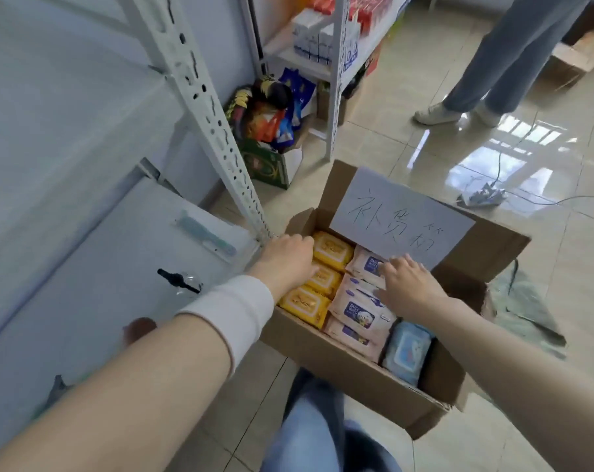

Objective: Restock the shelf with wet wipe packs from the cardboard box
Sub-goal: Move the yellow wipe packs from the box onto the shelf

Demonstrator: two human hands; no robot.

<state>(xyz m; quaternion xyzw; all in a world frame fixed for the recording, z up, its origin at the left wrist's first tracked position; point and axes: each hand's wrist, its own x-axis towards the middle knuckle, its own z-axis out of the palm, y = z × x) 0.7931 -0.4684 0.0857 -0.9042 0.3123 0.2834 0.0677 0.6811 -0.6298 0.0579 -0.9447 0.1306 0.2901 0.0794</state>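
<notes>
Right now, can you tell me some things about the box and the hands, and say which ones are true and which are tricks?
1. The cardboard box is open. True.
2. The left hand is on the blue pack. False: it is on the yellow packs; the blue pack lies untouched at the near right end of the box.
3. The right hand touches the pink packs with spread fingers. True.
4. The paper sign lies flat on the floor. False: it sits on the box's raised far flap.
</notes>
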